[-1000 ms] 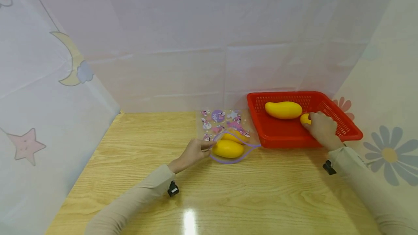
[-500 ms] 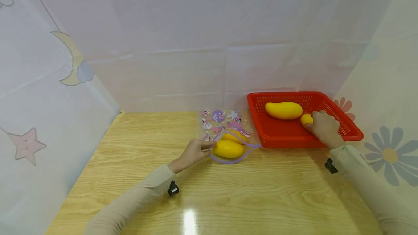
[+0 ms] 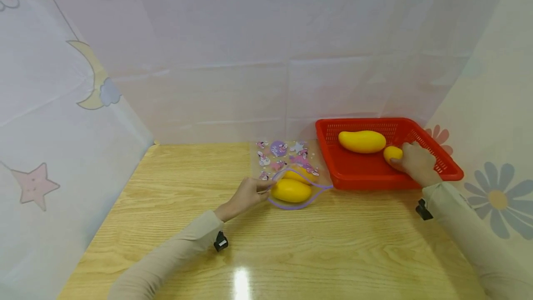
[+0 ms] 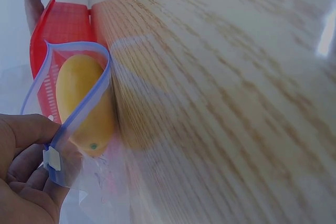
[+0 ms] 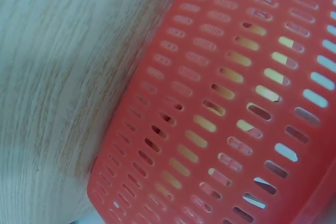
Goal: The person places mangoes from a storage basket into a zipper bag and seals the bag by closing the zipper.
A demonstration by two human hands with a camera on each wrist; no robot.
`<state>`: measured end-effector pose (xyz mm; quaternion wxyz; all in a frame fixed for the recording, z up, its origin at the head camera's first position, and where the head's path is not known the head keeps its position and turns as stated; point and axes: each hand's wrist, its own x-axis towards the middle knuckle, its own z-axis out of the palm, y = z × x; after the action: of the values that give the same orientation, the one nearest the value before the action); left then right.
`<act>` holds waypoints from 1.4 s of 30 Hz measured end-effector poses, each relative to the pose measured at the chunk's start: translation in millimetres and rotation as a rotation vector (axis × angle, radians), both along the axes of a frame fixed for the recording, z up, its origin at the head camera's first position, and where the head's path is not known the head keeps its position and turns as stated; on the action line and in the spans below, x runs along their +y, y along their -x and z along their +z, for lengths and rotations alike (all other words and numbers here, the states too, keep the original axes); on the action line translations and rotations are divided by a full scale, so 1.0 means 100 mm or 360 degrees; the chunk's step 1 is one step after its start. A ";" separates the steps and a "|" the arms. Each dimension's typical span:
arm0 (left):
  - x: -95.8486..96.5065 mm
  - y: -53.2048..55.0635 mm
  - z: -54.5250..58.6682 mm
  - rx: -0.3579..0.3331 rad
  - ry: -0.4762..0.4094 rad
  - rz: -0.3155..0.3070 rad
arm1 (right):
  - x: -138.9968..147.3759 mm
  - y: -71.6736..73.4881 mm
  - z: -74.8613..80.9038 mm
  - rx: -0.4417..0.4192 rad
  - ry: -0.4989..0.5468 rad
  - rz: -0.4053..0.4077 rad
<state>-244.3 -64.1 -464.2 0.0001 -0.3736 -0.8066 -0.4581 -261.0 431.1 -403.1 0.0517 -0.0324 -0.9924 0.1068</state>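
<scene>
My left hand (image 3: 246, 194) pinches the opening's edge of a clear zip bag (image 3: 266, 156) with pink and purple prints and a purple seal. In the left wrist view, a white slider (image 4: 51, 158) sits on the seal near my fingers. One yellow mango (image 3: 290, 190) lies at the bag's mouth, and a second mango (image 3: 300, 175) shows behind it. Inside the red basket (image 3: 366, 183), my right hand (image 3: 418, 163) holds a smaller-looking mango (image 3: 392, 154) by its right end, thumb on the near side. The hand hides the rest of that fruit.
Another mango (image 3: 362, 141) lies in the basket's back left. The bag lies on the wooden table (image 3: 187, 175) close to the basket's left wall. Pale printed sheets (image 3: 216, 96) rise behind and at both sides. The basket's slotted wall (image 5: 210, 103) fills much of the right wrist view.
My right hand has slid a little to the right along the mango in the basket, uncovering more of it. My left hand and the bag have stayed in place.
</scene>
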 end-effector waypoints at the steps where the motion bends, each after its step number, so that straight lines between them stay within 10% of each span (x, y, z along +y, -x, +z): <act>1: 0.00 0.00 0.00 0.0001 -0.0002 0.0000 | 0.02 0.01 -0.01 -0.0008 0.0013 0.0008; 42: -0.01 0.00 0.01 0.0008 0.0011 0.0007 | 0.24 0.13 -0.15 -0.0244 0.0200 -0.0079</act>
<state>-244.1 -65.5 -463.4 0.0019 -0.3731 -0.8089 -0.4543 -274.5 455.3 -417.9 -0.0240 -0.0683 -0.9837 0.1646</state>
